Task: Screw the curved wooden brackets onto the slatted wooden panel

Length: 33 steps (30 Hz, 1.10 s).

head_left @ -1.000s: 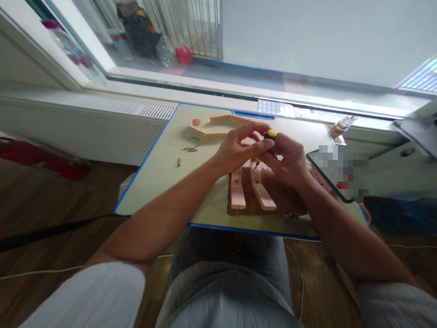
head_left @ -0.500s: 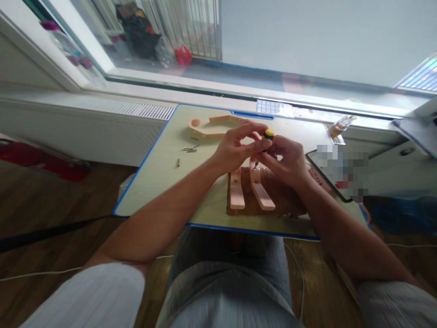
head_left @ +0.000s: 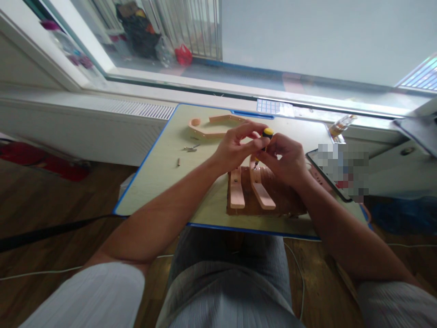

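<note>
My left hand (head_left: pixel 235 148) and my right hand (head_left: pixel 285 159) meet over a brown wooden board (head_left: pixel 283 196) near the front of the small table (head_left: pixel 160 182). Both hands pinch a short screwdriver with a yellow cap (head_left: pixel 267 133), held upright with its tip down on the right one of two pale wooden slats (head_left: pixel 261 193) lying on the board. The left slat (head_left: pixel 236 191) lies beside it, untouched. The fingers of both hands are closed round the screwdriver.
A curved pale wooden piece (head_left: pixel 213 127) lies at the table's far side. Loose screws (head_left: pixel 191 147) and a small pin (head_left: pixel 178 161) lie left of my hands. A phone (head_left: pixel 327 175) rests at the right edge, a small bottle (head_left: pixel 341 125) behind it. A window ledge runs beyond.
The screwdriver's yellow cap has shifted slightly left and up between my fingers. My hands stay in the same place over the right slat.
</note>
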Each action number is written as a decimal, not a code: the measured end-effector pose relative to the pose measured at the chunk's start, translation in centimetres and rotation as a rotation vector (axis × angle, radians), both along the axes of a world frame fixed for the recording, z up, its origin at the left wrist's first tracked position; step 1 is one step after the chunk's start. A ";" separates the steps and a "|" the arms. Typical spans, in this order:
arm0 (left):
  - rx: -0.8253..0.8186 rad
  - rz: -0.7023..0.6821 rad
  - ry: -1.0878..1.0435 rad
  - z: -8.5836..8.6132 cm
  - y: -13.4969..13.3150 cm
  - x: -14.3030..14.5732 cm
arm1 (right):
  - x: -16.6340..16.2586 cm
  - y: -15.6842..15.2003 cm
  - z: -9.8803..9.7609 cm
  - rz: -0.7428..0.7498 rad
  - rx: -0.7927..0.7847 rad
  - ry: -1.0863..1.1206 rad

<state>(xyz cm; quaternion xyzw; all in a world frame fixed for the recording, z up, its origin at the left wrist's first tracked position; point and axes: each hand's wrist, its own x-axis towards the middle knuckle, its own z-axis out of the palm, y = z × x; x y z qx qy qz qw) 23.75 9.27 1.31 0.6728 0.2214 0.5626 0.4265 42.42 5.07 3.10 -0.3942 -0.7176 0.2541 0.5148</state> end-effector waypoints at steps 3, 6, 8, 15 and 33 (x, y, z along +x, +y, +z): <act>-0.011 -0.016 0.012 0.2 -0.3 0.0 | -0.1 0.0 0.0 -0.014 -0.001 0.000; -0.047 0.002 0.023 0.4 -0.6 0.0 | -0.1 -0.1 -0.1 -0.022 0.002 -0.005; -0.065 0.013 0.011 0.5 -0.7 0.2 | 0.0 0.0 -0.3 -0.026 0.007 -0.015; -0.030 -0.008 -0.039 0.4 -0.2 0.3 | 0.1 0.3 -0.7 -0.039 -0.005 -0.028; -0.019 -0.048 -0.011 0.4 -0.3 0.0 | 0.3 -0.1 0.0 0.064 0.007 -0.010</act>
